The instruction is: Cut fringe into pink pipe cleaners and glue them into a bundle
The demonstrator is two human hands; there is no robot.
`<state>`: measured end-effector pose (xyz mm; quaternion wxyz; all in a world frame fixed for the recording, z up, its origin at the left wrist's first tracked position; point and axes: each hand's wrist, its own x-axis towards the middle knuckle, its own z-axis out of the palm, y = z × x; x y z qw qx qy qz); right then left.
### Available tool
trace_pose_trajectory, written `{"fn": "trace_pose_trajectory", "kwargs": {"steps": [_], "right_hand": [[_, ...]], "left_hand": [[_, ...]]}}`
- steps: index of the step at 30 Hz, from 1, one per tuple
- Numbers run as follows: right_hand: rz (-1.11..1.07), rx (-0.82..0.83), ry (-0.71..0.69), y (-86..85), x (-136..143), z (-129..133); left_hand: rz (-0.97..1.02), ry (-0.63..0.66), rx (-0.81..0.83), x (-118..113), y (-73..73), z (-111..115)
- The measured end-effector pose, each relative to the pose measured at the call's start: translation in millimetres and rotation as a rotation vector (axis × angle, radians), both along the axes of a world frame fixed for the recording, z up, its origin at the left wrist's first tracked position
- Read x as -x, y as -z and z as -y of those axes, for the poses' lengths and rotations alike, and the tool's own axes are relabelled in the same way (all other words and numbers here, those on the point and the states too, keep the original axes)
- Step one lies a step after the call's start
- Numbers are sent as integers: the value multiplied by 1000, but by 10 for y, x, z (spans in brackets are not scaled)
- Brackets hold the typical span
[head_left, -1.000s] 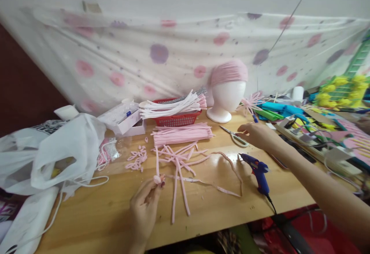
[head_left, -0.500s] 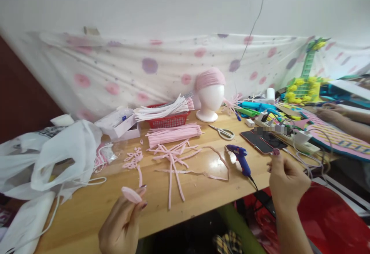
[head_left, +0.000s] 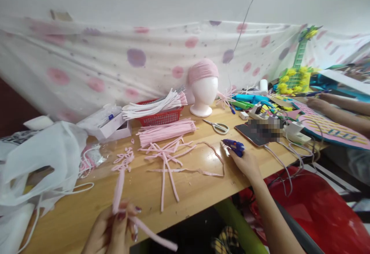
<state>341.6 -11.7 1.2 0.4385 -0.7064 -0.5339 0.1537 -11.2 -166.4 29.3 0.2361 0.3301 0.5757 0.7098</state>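
Observation:
My left hand (head_left: 114, 227), low at the front edge of the table, is closed on a bent pink pipe cleaner (head_left: 118, 192). One part of it stands up from the fingers, and another end sticks out to the lower right. To the right, my right hand (head_left: 245, 163) wraps round the handle of a blue glue gun (head_left: 235, 147), whose nozzle points left. Small pink pipe-cleaner loops (head_left: 125, 158) lie beyond my left hand. Loose pink pipe cleaners (head_left: 166, 157) cross each other mid-table, and a thin pink ribbon (head_left: 215, 152) curves beside the glue gun.
A bundle of pink stems (head_left: 167, 130) lies before a red basket (head_left: 160, 118) of white stems. Scissors (head_left: 218, 127) rest near a foam head (head_left: 204, 92). Phones (head_left: 248, 134) and a cabled power strip (head_left: 299, 136) are at right, with another person's arms (head_left: 332, 109) beyond.
My right hand has come down and left onto the glue gun and grips it. In my left hand, the pink piece now shows a long tail. The view has shifted slightly.

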Motion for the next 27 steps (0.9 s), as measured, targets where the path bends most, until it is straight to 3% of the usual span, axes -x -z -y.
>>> {"fn": "trace_pose_trajectory", "kwargs": {"steps": [3, 6, 9, 15, 20, 27], "right_hand": [[-75, -33, 67, -25, -27, 146], [-157, -51, 67, -72, -21, 374], [-360, -126, -132, -90, 65, 625], [-633, -195, -578, -87, 447, 959], [-552, -167, -747, -150, 716, 951], [-415, -53, -770, -27, 721, 900]], "left_hand": [[197, 214, 89, -194, -97, -138], [155, 303, 112, -390, -130, -275], [17, 383, 128, -552, -134, -352], [-91, 331, 51, -772, -18, -349], [-100, 421, -14, -786, 185, -359], [-24, 454, 20, -788, 290, -407]]}}
